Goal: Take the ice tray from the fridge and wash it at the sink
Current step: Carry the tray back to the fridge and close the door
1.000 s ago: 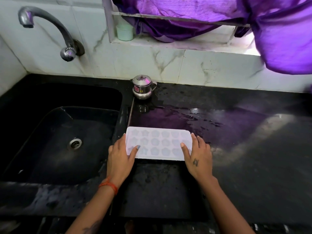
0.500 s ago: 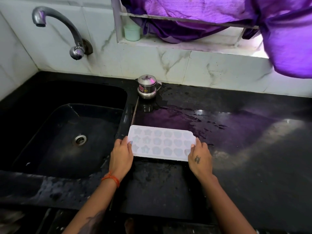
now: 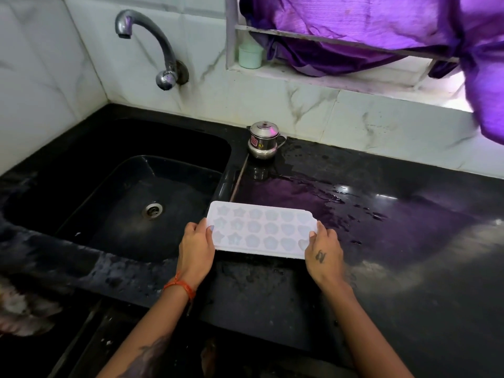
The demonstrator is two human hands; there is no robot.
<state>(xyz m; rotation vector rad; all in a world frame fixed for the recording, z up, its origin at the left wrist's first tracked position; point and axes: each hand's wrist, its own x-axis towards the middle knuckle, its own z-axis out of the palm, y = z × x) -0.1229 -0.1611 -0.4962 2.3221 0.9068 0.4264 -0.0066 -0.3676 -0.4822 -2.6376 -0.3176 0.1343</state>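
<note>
Both hands, left hand (image 3: pixel 197 248) and right hand (image 3: pixel 324 252), pinch the ice tray (image 3: pixel 259 230) by its ends, level, just right of the sink (image 3: pixel 114 192), ready for washing.

The small steel pot (image 3: pixel 263 140) at the far edge of the counter bears a red label and a round yellow sticker. That sticker reads "3"; the red label's print is too small to read.

White ice tray (image 3: pixel 260 230), compartments up
</note>
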